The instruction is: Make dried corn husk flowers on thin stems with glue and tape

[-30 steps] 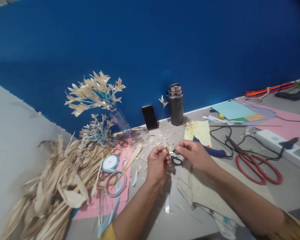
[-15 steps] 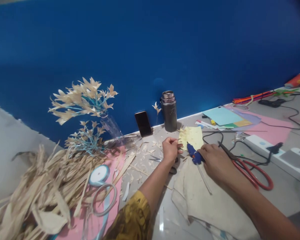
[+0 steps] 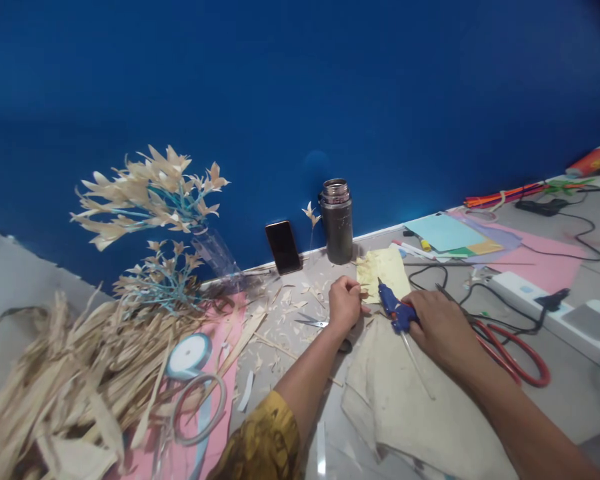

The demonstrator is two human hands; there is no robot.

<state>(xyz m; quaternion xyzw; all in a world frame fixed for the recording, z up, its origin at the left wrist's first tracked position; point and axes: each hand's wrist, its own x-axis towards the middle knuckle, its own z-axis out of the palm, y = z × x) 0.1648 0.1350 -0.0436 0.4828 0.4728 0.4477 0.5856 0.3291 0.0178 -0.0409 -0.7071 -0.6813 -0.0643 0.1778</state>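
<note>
One blue glue gun (image 3: 397, 312), tilted.

Glue gun (image 3: 397, 312) right of small scissors (image 3: 316, 324); flask (image 3: 337, 221) behind; large scissors (image 3: 510, 343) far right.

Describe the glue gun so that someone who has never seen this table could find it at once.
Start at the blue wall and find the dark metal flask standing against it. Just in front lies a pale yellow sheet; the glue gun sits at its near edge, gripped by the right hand. It is the only blue tool, with a clear stick trailing behind, unlike the red-handled scissors nearby.
</note>
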